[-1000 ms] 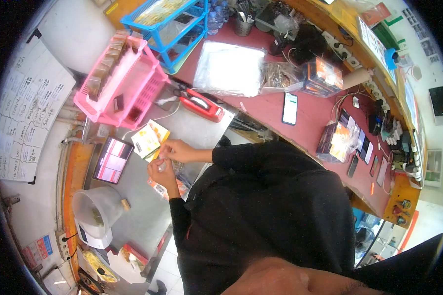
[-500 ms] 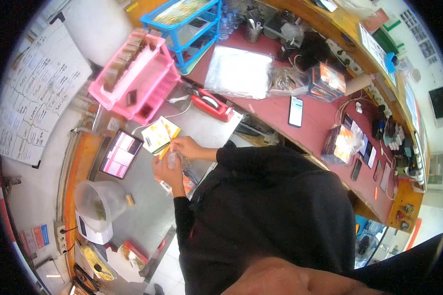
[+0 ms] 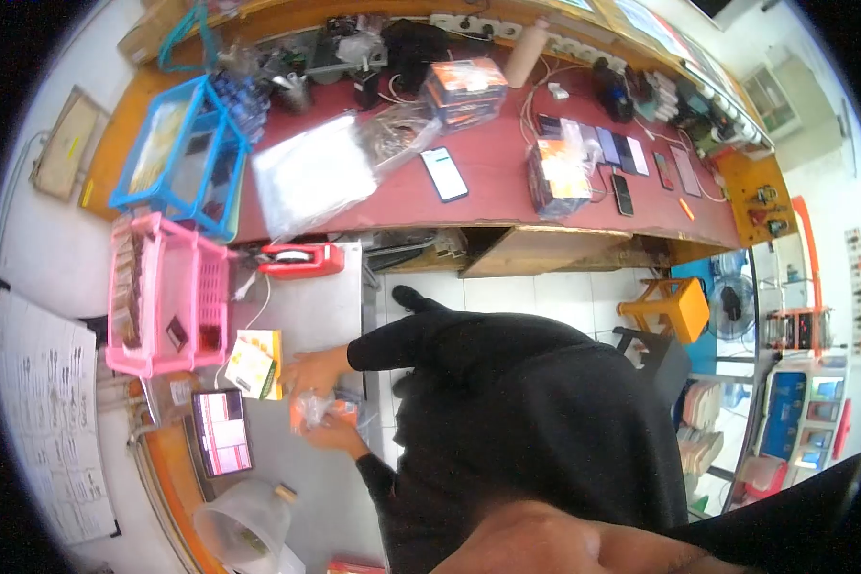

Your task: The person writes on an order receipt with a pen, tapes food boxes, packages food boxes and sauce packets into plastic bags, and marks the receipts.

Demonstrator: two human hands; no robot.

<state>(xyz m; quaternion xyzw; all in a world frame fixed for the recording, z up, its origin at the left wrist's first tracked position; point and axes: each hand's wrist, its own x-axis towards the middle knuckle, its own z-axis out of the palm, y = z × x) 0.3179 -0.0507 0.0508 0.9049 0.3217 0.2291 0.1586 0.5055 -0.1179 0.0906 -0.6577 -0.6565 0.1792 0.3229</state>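
Note:
My left hand (image 3: 332,433) is closed on crumpled clear plastic wrap (image 3: 313,409), at an orange-and-white packet (image 3: 346,413) on the grey metal table. Just above it, my right hand (image 3: 314,371) reaches across with its fingers stretched out, slightly blurred. Its fingertips come close to the edge of a yellow-and-white printed box (image 3: 254,364); whether they touch it I cannot tell. A tablet (image 3: 222,432) with a lit screen stands beyond the hands.
A pink rack (image 3: 167,297) and a red tape dispenser (image 3: 301,259) stand near the box. A translucent bucket (image 3: 247,526) is at the table's lower end. The red bench (image 3: 488,182) carries a phone (image 3: 445,174), a plastic-wrapped stack (image 3: 558,177) and a blue rack (image 3: 184,158) at its end.
The view has swung, showing more of the bench and floor. The right hand has loosened from its pinch at the yellow-and-white box, and its fingers are stretched. The left hand keeps hold of the plastic.

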